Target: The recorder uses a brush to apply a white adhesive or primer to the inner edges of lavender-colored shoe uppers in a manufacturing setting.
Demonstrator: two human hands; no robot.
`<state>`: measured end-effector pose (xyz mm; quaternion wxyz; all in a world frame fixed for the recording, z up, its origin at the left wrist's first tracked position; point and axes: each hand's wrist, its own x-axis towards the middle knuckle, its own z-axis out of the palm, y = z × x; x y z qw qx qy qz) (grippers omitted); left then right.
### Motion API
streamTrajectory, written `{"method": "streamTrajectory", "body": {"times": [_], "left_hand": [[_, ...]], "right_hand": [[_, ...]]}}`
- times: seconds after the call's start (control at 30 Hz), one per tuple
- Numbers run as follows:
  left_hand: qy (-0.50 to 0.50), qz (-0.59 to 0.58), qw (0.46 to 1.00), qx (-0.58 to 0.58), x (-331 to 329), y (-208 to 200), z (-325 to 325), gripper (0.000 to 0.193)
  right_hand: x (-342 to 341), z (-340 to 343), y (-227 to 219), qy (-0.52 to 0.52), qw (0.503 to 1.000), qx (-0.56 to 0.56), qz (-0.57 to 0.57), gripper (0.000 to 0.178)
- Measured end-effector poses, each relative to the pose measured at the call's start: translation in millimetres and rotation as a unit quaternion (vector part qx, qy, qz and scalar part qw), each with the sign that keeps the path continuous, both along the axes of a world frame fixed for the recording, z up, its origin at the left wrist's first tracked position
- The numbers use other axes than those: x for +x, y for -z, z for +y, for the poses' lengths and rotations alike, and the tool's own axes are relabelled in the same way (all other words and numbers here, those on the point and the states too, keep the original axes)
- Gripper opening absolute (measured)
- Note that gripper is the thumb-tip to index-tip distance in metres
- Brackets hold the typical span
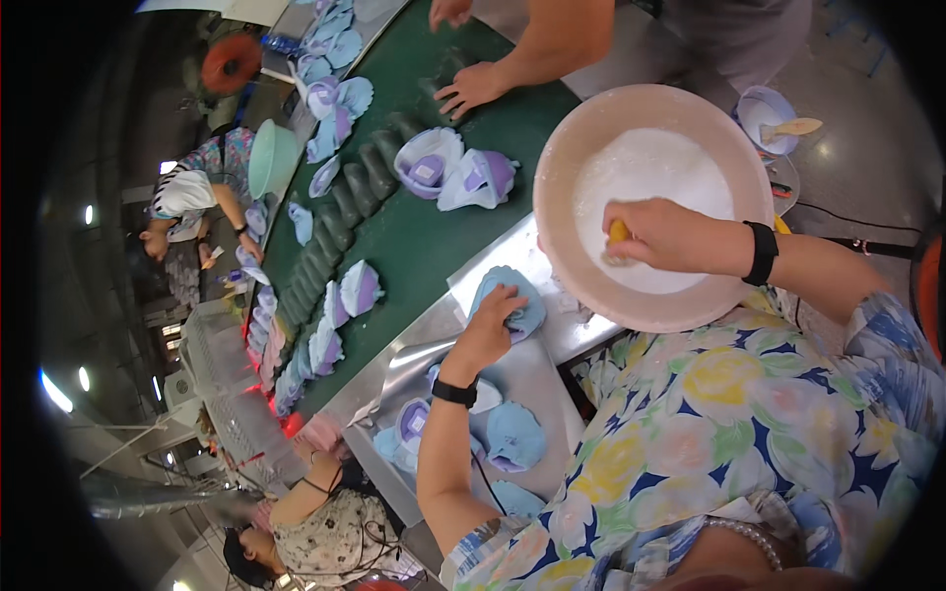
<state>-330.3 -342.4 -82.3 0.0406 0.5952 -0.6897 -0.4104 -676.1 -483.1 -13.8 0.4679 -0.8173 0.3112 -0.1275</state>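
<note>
A wide pinkish basin (650, 103) of white powder stands in front of me at the right. My right hand (655, 236) is over the powder, its fingers closed round a small yellow piece (618, 232) with a paler lower end; its kind is mostly hidden. My left hand (493, 325) lies with spread fingers on a light blue moulded, scalloped piece (527, 313) at the metal table's edge. Close to my left forearm, a grey tray (552, 379) bears more pieces, among them a blue one (515, 436) and a lilac-lined one (414, 422).
A green conveyor belt (424, 256) carries a row of dark moulds (345, 202) and blue-and-lilac pieces (478, 179). Across it, a co-worker's hand (473, 89) touches the moulds. Other people work at the left. A white bucket with a brush (788, 128) stands beyond the basin.
</note>
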Motion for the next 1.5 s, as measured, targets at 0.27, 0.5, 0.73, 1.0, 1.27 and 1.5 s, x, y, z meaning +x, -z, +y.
{"method": "streamTrajectory", "body": {"times": [0.27, 0.5, 0.73, 1.0, 1.27, 1.5], "left_hand": [[-0.131, 0.029, 0.989, -0.059, 24, -4, -6, 0.041], [-0.466, 0.45, 0.761, 0.041, 7, -46, -24, 0.037], [-0.379, 0.477, 0.792, 0.041, -96, -88, -65, 0.048], [-0.184, 0.18, 0.917, -0.304, -105, -52, -56, 0.063], [-0.138, -0.008, 0.876, -0.462, -100, -13, -48, 0.058], [-0.379, 0.386, 0.745, -0.39, -126, -39, -62, 0.062]], "right_hand": [[-37, -11, -19, -0.043, 0.993, -0.106, 0.035, 0.023], [-71, -47, -46, 0.104, 0.978, -0.161, -0.082, 0.022], [-37, -57, -84, 0.042, 0.948, -0.119, -0.294, 0.023], [-56, -58, -84, 0.166, 0.955, -0.113, -0.218, 0.029], [-50, -44, -60, 0.274, 0.939, 0.012, -0.206, 0.035], [-46, -33, -58, 0.282, 0.931, 0.107, -0.206, 0.036]]}}
